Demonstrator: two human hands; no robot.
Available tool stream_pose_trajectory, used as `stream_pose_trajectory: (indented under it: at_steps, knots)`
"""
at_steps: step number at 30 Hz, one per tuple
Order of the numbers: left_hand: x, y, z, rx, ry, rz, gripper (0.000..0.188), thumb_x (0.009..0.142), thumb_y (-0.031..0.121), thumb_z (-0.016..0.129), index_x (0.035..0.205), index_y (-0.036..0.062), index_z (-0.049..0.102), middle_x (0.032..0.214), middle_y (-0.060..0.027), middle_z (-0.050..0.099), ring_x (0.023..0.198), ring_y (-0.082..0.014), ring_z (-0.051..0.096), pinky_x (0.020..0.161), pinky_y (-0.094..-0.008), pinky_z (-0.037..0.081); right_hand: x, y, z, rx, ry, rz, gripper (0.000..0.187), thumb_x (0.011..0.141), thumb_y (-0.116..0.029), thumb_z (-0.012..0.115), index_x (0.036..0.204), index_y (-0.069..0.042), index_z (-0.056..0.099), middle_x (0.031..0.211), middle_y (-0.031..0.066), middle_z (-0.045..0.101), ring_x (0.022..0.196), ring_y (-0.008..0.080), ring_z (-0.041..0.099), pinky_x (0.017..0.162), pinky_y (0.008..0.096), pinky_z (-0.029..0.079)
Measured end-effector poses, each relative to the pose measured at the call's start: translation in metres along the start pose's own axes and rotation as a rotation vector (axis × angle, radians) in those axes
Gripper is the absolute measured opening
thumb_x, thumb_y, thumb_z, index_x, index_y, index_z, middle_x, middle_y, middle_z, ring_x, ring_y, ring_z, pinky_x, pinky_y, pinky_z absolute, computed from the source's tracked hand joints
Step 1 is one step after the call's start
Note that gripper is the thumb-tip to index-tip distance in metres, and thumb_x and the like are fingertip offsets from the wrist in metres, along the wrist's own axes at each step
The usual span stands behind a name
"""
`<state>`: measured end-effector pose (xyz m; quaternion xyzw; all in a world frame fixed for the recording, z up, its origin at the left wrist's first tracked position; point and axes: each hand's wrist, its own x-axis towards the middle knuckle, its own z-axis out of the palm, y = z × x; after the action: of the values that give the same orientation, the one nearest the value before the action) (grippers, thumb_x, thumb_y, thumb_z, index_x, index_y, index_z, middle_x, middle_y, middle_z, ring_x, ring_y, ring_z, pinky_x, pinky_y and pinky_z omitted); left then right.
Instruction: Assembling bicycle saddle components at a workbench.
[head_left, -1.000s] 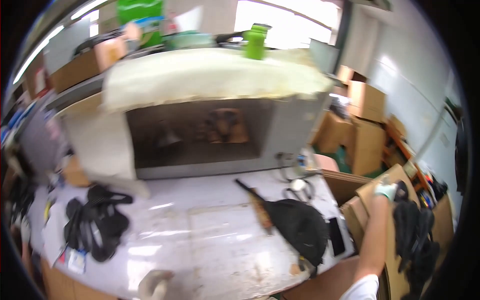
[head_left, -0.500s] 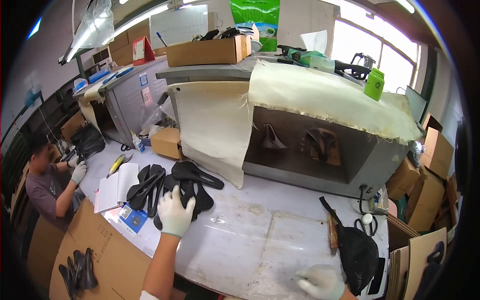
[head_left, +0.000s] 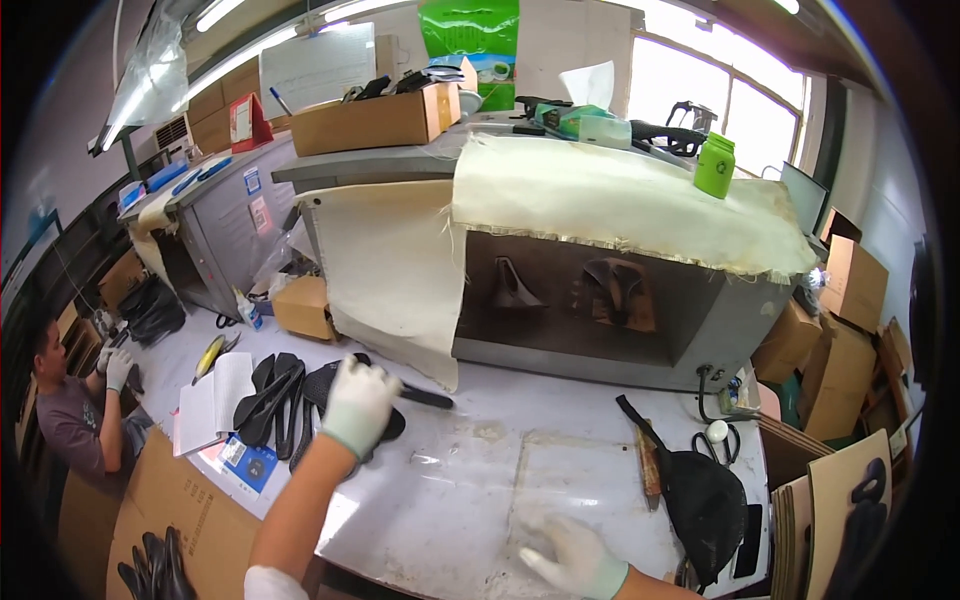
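Note:
White gloves cover both my hands. My left hand [head_left: 361, 404] reaches over a pile of black bicycle saddles, its fingers curled down onto the far one. From under that hand the narrow nose of this black bicycle saddle [head_left: 428, 398] sticks out to the right; my fingertips are hidden. Beside it on the left lie several more smooth black saddles [head_left: 268, 402], bunched together. My right hand [head_left: 578, 560] hovers or rests low near the table's front edge, slightly blurred, its fingers apart and nothing in them.
An open metal box [head_left: 735, 335] with saddles inside stands behind the white table [head_left: 450, 500]. Right lie a black pouch [head_left: 703, 505] and scissors [head_left: 720, 440]. Left are a notebook [head_left: 215, 400] and a cardboard sheet [head_left: 185, 500] with saddles. A person [head_left: 80, 410] works far left.
My left hand has moved farther over the pile and curled its fingers onto the far saddle. My right hand has shifted left. The whole view has swung slightly to the right.

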<state>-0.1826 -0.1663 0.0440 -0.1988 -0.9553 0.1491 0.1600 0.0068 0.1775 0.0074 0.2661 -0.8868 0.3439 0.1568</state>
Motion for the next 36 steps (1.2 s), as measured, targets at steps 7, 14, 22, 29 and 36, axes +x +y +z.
stream_pose_trajectory:
  at_steps: [7, 14, 22, 29, 36]
  knots:
    - [-0.033, 0.130, -0.095, -0.340, -0.279, 0.525, 0.028, 0.093, 0.022, 0.065, 0.118, 0.0115, 0.069, 0.101, -0.0065, 0.072, 0.100, -0.0265, 0.071, 0.101, -0.0469, 0.050, 0.017, 0.027, -0.007, -0.270, -0.273, 0.313, 0.037, 0.099, -0.038, 0.067, 0.108, -0.003, 0.066, 0.078, 0.0179, 0.069, 0.072, 0.0377, 0.069, 0.066, 0.0528, 0.057]
    - [0.111, 0.137, -0.051, -0.934, 0.663, 0.373, 0.027, 0.088, 0.026, 0.074, 0.108, 0.0091, 0.070, 0.102, -0.0104, 0.070, 0.094, -0.0315, 0.067, 0.081, -0.0468, 0.056, -0.042, 0.029, -0.094, 0.930, -0.354, 0.965, 0.034, 0.101, -0.035, 0.071, 0.111, -0.003, 0.073, 0.083, 0.0013, 0.073, 0.071, 0.0082, 0.064, 0.064, 0.0247, 0.049]
    - [0.291, 0.251, -0.022, -0.642, 0.204, -0.039, 0.061, 0.092, 0.045, 0.069, 0.136, 0.0049, 0.056, 0.114, -0.0182, 0.067, 0.104, -0.0374, 0.069, 0.086, -0.0489, 0.057, -0.078, 0.029, -0.133, 0.881, -0.017, 1.154, 0.027, 0.104, -0.025, 0.066, 0.110, 0.001, 0.069, 0.083, 0.0079, 0.073, 0.067, 0.0105, 0.066, 0.059, 0.0248, 0.051]
    - [0.325, 0.246, -0.015, -0.772, 0.106, -0.207, 0.063, 0.090, 0.043, 0.064, 0.138, 0.0043, 0.049, 0.111, -0.0236, 0.066, 0.094, -0.0423, 0.072, 0.082, -0.0538, 0.058, -0.058, 0.041, -0.192, 0.748, 0.298, 0.954, 0.035, 0.110, -0.031, 0.054, 0.108, 0.001, 0.068, 0.083, 0.0084, 0.070, 0.066, 0.0140, 0.066, 0.062, 0.0253, 0.050]
    - [0.104, 0.179, -0.041, -0.802, 0.367, 0.093, 0.055, 0.082, 0.032, 0.073, 0.124, 0.0003, 0.058, 0.089, -0.0192, 0.062, 0.062, -0.0393, 0.066, 0.057, -0.0508, 0.055, 0.010, 0.070, -0.182, 1.080, 0.870, 0.819, 0.044, 0.108, -0.046, 0.052, 0.103, -0.004, 0.062, 0.068, 0.0072, 0.058, 0.050, 0.0216, 0.053, 0.048, 0.0354, 0.045]
